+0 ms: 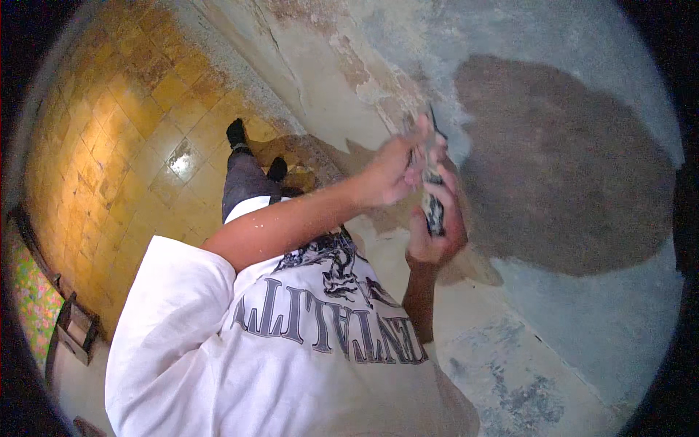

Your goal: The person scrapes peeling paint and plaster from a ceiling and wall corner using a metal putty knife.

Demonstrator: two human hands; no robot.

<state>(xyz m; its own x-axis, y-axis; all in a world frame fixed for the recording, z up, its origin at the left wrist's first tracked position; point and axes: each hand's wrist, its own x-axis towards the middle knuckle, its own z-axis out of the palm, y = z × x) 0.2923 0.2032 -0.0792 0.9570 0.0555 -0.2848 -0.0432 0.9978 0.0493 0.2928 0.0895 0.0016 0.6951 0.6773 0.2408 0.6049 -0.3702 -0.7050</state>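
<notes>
My right hand (443,233) is wrapped round the black-and-white, stained handle of a hand tool (434,211), held close to the wall. The tool points up and away from me. Its far end is smeared by motion and partly behind fingers; it looks like a scraper, but the blade's shape is unclear. My left hand (397,171) reaches across from the left. Its bent fingers close on the upper part of the tool, just above my right hand, and are blurred too.
On the right stands a worn, patchy wall (561,313) with a large dark shadow (568,167) on its blue-grey part. Yellow floor tiles (131,146) lie to the left. A small wooden piece (76,331) and a flowered cloth (33,291) are at the far left.
</notes>
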